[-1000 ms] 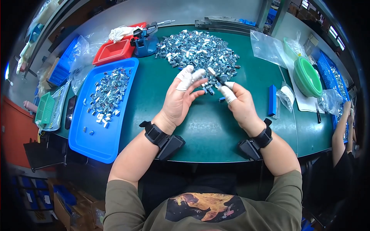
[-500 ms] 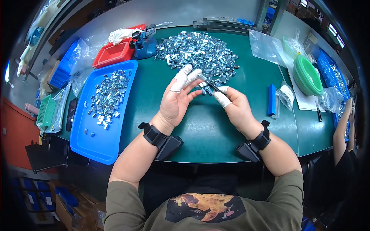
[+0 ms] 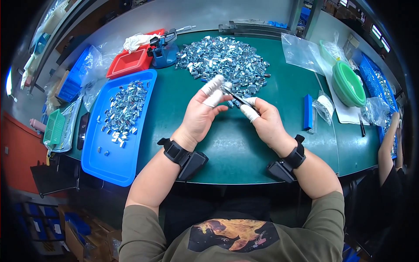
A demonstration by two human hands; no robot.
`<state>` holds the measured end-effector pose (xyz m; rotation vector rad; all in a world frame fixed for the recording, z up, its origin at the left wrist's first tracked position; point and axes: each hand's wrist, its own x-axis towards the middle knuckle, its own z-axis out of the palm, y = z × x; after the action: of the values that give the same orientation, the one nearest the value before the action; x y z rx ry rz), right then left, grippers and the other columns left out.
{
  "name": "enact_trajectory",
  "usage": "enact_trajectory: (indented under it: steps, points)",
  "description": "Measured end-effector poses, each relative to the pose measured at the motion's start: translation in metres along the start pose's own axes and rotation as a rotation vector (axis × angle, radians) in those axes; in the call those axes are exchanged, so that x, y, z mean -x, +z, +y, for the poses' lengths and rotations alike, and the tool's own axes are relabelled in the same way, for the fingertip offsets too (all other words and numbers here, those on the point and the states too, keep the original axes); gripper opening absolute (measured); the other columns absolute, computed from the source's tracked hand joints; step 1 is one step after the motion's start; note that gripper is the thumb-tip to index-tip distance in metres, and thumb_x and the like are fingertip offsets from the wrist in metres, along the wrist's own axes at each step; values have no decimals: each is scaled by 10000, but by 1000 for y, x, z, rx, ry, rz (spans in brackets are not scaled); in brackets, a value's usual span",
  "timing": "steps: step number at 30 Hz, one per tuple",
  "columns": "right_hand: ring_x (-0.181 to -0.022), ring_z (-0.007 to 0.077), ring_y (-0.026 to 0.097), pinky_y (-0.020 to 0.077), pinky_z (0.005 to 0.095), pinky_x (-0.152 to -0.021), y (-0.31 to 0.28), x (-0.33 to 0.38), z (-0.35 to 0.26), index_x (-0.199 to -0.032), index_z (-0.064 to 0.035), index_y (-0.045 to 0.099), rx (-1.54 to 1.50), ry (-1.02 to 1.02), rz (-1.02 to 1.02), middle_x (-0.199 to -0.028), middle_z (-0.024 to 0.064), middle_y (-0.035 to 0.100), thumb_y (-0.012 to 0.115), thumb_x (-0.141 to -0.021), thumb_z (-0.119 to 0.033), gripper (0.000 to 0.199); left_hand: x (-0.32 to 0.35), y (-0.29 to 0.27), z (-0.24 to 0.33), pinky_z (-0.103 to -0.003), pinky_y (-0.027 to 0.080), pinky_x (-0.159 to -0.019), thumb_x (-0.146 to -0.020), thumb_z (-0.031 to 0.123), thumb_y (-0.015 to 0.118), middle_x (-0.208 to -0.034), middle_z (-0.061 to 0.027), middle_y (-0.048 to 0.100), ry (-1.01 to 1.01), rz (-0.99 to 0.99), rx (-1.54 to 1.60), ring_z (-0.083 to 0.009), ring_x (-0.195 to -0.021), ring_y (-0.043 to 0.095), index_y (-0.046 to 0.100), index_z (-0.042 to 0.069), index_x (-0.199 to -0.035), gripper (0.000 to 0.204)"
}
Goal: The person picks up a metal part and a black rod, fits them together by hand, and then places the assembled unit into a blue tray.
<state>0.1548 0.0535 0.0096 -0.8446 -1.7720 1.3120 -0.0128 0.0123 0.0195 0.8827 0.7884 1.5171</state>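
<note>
My left hand (image 3: 201,111) is raised over the table in front of the pile, white finger covers on its fingertips. Between those fingertips it pinches a small shiny metal part (image 3: 227,85). My right hand (image 3: 267,120), with covers on its thumb and forefinger, grips a slim dark tool (image 3: 238,97) whose tip meets the part. The exact kind of tool is too small to tell. Just beyond the hands lies a big pile of small silvery metal parts (image 3: 224,56). To the left, a blue tray (image 3: 109,168) carries many more of them.
Behind the tray are red bins (image 3: 128,63) and a blue stand with a micrometer (image 3: 164,52). At right are a blue block (image 3: 308,112), a clear bag (image 3: 324,107), green bowls (image 3: 348,85) and a black pen (image 3: 362,126). Another person's arm (image 3: 386,148) reaches a blue crate (image 3: 369,67).
The left fingers have shifted slightly and closed in around the metal part at the tool's tip. The right hand has turned a little; both forearms stay almost in place.
</note>
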Motion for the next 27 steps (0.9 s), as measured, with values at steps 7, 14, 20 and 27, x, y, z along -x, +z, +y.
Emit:
enact_trajectory:
  steps: [7, 14, 20, 27]
  points:
    - [-538, 17, 369, 310, 163, -468, -8, -3, -7, -929, -45, 554, -388, 415, -174, -659, -52, 456, 526, -852, -188, 164, -5, -12, -10, -191, 410, -599, -827, 166, 568, -882, -30, 589, 37, 76, -288, -96, -746, 547, 523, 63, -1076, 274]
    - [-485, 19, 341, 287, 160, -424, -2, -1, -13, -898, -52, 551, -239, 203, -32, -615, -55, 426, 509, -861, -222, 179, -4, -8, -10, -181, 382, -552, -833, 171, 562, -740, -5, 552, 78, 126, -265, -56, -616, 481, 546, 64, -958, 166]
    - [-469, 18, 348, 285, 162, -415, -5, -2, -4, -893, -46, 543, -303, 360, -113, -626, -43, 452, 559, -826, -166, 139, -3, -11, -5, -179, 369, -492, -831, 159, 560, -699, 1, 546, 113, 163, -245, -49, -567, 468, 532, 67, -893, 115]
    - [-466, 22, 349, 280, 171, -409, -5, -8, 2, -898, -42, 537, -237, 239, 126, -620, -39, 449, 563, -821, -159, 143, -22, -64, 25, -190, 373, -462, -865, 196, 492, -713, -14, 566, 398, 641, -22, -77, -560, 505, 520, 77, -867, 123]
